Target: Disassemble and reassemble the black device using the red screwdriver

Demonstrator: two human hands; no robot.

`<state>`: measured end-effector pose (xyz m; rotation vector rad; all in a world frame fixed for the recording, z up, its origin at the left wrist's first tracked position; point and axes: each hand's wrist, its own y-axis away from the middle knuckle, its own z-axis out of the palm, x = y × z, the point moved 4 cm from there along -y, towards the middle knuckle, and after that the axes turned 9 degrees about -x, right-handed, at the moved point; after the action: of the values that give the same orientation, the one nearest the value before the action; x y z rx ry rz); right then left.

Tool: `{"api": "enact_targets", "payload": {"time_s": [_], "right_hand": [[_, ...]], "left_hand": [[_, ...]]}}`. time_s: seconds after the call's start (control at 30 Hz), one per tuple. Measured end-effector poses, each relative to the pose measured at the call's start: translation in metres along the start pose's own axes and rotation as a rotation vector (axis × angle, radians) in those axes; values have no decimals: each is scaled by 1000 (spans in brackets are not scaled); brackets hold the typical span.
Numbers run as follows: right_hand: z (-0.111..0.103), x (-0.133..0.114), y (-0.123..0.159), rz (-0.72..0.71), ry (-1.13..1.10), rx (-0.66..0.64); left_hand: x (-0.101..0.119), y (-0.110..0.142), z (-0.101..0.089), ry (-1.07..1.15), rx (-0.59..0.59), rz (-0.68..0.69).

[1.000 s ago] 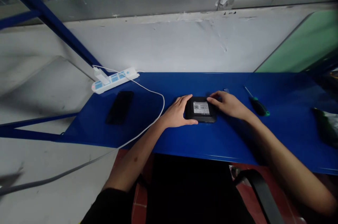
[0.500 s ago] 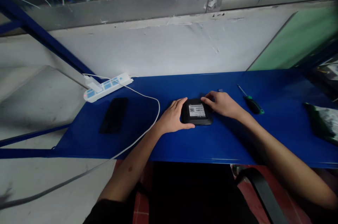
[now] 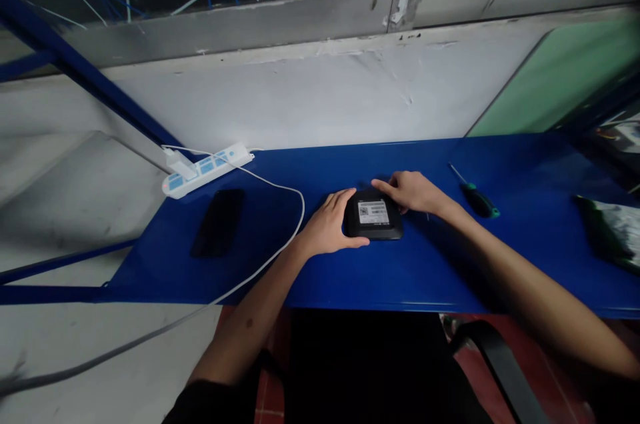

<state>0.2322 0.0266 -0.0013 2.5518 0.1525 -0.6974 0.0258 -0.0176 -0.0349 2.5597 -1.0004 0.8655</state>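
A flat black box-shaped electronic device (image 3: pixel 385 233) with a white printed label (image 3: pixel 373 212) lies on the blue table. My left hand (image 3: pixel 327 224) grips its left side, fingers along the far corner and thumb at the near edge. At the far right corner of the device is my right hand (image 3: pixel 407 192), its thumb stretched over the far edge and its other fingers curled. What those curled fingers hold, if anything, is hidden. Right of this hand lies a screwdriver (image 3: pixel 479 200) with a green and black handle.
On the left a black phone (image 3: pixel 218 223) lies near a white power strip (image 3: pixel 207 172) with a plugged-in adapter. A white cable (image 3: pixel 270 256) runs across the table past my left forearm. A green and silver packet (image 3: pixel 613 231) rests at the right end.
My right hand has shifted slightly left, its thumb reaching further along the device's far edge. A small piece seen beyond that hand no longer shows. The left hand keeps its grip.
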Motion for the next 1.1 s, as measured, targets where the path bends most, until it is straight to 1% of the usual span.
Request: {"api": "enact_targets", "payload": {"time_s": [0.1,0.17,0.27,0.33,0.43,0.5,0.7,0.87,0.97,1.1], "right_hand": [[3,1,-4,47,-81,-85],[3,4,-5,22,-43,-58],[3,8,-1,-118,27,66],[5,13,6,-235,-8,140],[11,23,17,-336,-79,209],[15,26,25,-406,-80,230],[23,26,41,-590,75,169],[29,25,47,-664,185,136],[31,24,48,-680,165,138],[34,23,49,-677,51,137]], "left_hand": [[0,0,0,1,-12,-4],[1,1,-1,6,-16,3],[2,1,-2,20,-14,13],[2,2,-2,33,-13,9],[1,2,-2,51,-13,4],[0,1,-2,49,-8,5],[-3,1,0,29,10,11],[-3,2,-1,28,11,11],[-2,2,-2,24,6,16],[-1,3,-4,17,-31,6]]}}
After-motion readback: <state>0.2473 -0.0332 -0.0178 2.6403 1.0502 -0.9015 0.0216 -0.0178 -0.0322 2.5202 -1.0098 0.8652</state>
